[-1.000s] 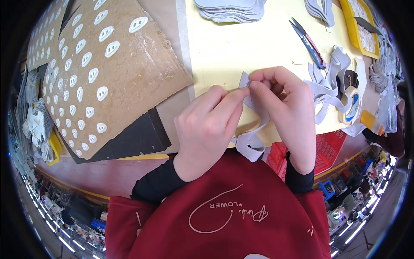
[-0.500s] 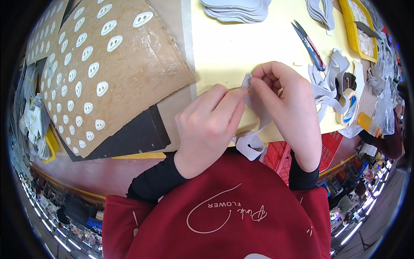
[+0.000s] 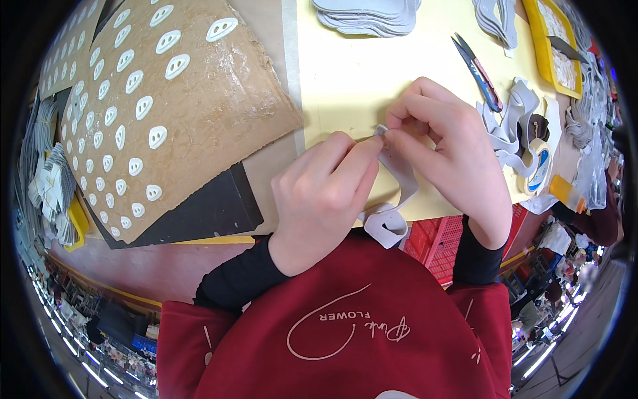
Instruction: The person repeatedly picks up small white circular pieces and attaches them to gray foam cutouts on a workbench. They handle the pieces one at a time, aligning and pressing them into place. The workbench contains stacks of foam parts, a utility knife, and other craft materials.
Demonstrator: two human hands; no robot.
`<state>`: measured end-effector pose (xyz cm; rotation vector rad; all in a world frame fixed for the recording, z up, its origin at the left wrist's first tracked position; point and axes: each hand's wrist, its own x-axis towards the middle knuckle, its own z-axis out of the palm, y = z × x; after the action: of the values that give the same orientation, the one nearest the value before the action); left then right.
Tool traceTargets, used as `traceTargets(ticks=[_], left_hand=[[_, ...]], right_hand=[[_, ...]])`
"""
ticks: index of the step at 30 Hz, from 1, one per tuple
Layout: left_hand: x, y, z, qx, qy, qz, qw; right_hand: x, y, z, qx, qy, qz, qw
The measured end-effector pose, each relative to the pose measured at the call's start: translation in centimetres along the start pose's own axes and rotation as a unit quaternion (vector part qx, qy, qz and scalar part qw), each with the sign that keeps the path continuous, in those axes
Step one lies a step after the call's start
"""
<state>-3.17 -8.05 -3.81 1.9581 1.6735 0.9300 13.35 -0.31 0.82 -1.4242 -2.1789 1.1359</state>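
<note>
A pale grey curved strip (image 3: 403,178) hangs from between my two hands, its lower end curling near the table's front edge, where a small hole shows. My left hand (image 3: 324,193) pinches the strip near its upper end with thumb and forefinger. Right beside it, my right hand (image 3: 452,146) has its thumb and fingertips pressed together at the strip's upper edge. The fingertips of both hands nearly touch, and they hide whatever small detail lies between them.
At left, a brown board (image 3: 209,110) bears rows of white oval pieces over a black board (image 3: 226,207). Grey stacked pieces (image 3: 365,18) lie at the far side. Thread snips (image 3: 480,74), loose strips (image 3: 510,126), a tape roll (image 3: 537,167) and a yellow tray (image 3: 543,50) are at right. A red crate (image 3: 435,245) stands below.
My right hand has shifted slightly right, its wrist swinging outward, while its fingertips stay by the strip's upper end. My left hand has barely moved.
</note>
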Motion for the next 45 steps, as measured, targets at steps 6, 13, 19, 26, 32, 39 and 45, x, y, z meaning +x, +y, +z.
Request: traceTargets(ticks=[6, 13, 19, 26, 32, 39, 45], left_hand=[[0.0, 0.0, 0.0, 0.001, 0.0, 0.005, 1.0], [0.0, 0.0, 0.0, 0.001, -0.004, 0.001, 1.0], [0.0, 0.1, -0.1, 0.004, -0.006, -0.001, 1.0], [0.3, 0.3, 0.0, -0.023, 0.005, -0.01, 1.0], [0.5, 0.6, -0.2, -0.022, -0.003, -0.032, 0.999], [0.8, 0.3, -0.6, -0.01, -0.03, -0.007, 0.999], [1.4, -0.3, -1.5, 0.013, -0.075, 0.03, 0.997]], right_hand=[[-0.7, -0.2, -0.1, 0.101, -0.001, 0.115, 0.988], [-1.1, -0.3, 0.1, 0.074, 0.02, 0.152, 0.985], [-1.2, -0.3, 0.7, 0.1, 0.057, 0.142, 0.983], [-1.4, -0.9, 1.2, 0.008, 0.086, 0.106, 0.991], [-1.5, -1.1, 1.4, -0.052, 0.105, 0.073, 0.99], [-2.0, -0.4, 1.2, -0.059, 0.103, 0.058, 0.991], [-1.3, 1.0, 0.9, -0.008, 0.124, 0.016, 0.992]])
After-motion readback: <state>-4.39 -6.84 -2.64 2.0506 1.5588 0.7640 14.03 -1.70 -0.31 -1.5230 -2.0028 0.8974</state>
